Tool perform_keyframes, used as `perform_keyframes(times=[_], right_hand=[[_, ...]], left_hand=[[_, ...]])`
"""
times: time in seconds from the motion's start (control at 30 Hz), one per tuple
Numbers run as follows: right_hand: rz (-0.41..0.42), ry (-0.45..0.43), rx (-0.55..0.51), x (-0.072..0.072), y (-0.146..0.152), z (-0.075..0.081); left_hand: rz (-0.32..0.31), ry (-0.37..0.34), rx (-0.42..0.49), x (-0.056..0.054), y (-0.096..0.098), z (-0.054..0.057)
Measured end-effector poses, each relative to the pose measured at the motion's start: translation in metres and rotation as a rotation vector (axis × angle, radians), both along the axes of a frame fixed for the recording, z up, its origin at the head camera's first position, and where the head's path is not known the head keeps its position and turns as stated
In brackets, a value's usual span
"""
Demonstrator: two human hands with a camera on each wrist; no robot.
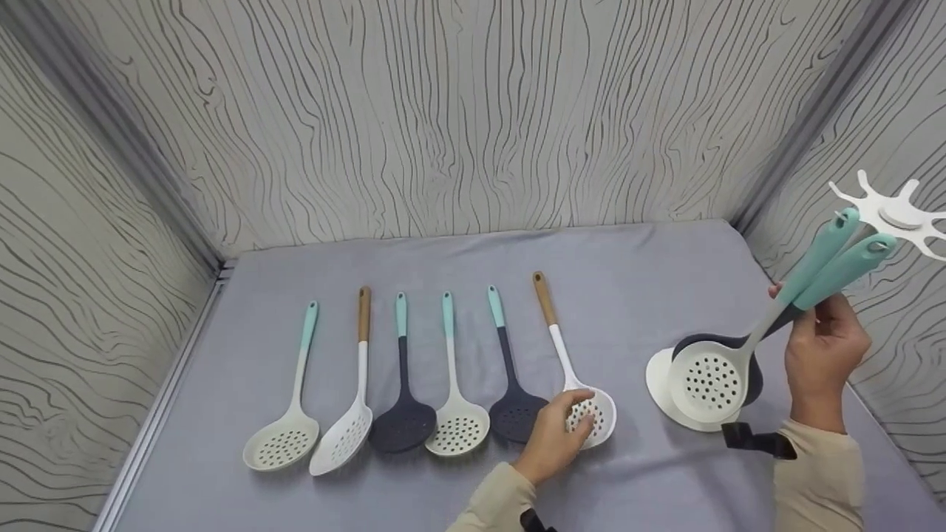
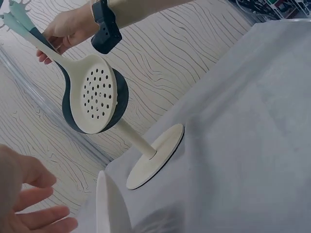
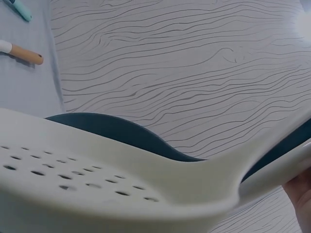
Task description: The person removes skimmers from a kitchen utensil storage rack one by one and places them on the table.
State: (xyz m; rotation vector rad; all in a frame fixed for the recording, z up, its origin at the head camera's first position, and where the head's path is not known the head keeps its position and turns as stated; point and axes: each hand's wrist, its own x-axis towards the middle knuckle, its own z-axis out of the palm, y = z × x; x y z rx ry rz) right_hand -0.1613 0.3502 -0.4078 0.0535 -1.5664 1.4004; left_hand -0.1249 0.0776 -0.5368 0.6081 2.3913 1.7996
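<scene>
Over the bowl of a white skimmer with a wooden handle [image 1: 562,355], my left hand [image 1: 553,440] hovers with thumb and fingers apart. In the left wrist view, that skimmer's rim [image 2: 109,208] stands beside the relaxed fingers. My right hand [image 1: 826,358] has its fingers curled around the upper part of a white utensil stand [image 1: 658,378], behind the hanging handles; these partly hide the grip. From the hooks [image 1: 900,214] hang a cream skimmer [image 1: 684,403] and, behind it, a dark skimmer [image 1: 754,384], both with mint handles.
Left of the left hand, several skimmers lie in a row, including a cream one [image 1: 288,436], a white one with a wooden handle [image 1: 362,377] and a dark one [image 1: 403,425]. Grey cloth [image 1: 628,488] covers the table. Patterned panels [image 1: 443,111] rise behind and beside it.
</scene>
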Motion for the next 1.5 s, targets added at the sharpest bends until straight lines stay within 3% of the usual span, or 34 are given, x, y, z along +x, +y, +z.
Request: perform_keyframes(times=[0.17,0.4,0.63,0.77,1.0,1.1,1.33,1.5], right_hand=[[-0.009,0.006,0.003,-0.002,-0.001,0.0],[-0.005,0.017,-0.019,-0.001,-0.002,0.005],[-0.04,0.016,0.012,-0.006,-0.003,0.007],[-0.082,0.005,0.027,-0.007,-0.003,0.01],[-0.107,-0.015,0.014,-0.011,-0.004,0.013],[-0.1,-0.017,0.014,-0.014,0.001,0.01],[-0.187,-0.063,0.047,-0.012,0.008,0.005],[-0.151,-0.08,0.028,-0.011,0.011,0.007]], left_hand=[[0.014,-0.035,0.123,0.021,-0.013,-0.004],[-0.018,0.046,0.213,0.044,-0.026,-0.001],[-0.02,-0.193,0.256,0.057,-0.038,-0.008],[-0.027,-0.263,0.293,0.063,-0.041,-0.015],[0.03,-0.462,0.341,0.072,-0.045,-0.018],[0.028,-0.48,0.336,0.075,-0.047,-0.017],[0.01,-0.479,0.367,0.078,-0.052,-0.018],[0.03,-0.485,0.38,0.078,-0.054,-0.017]])
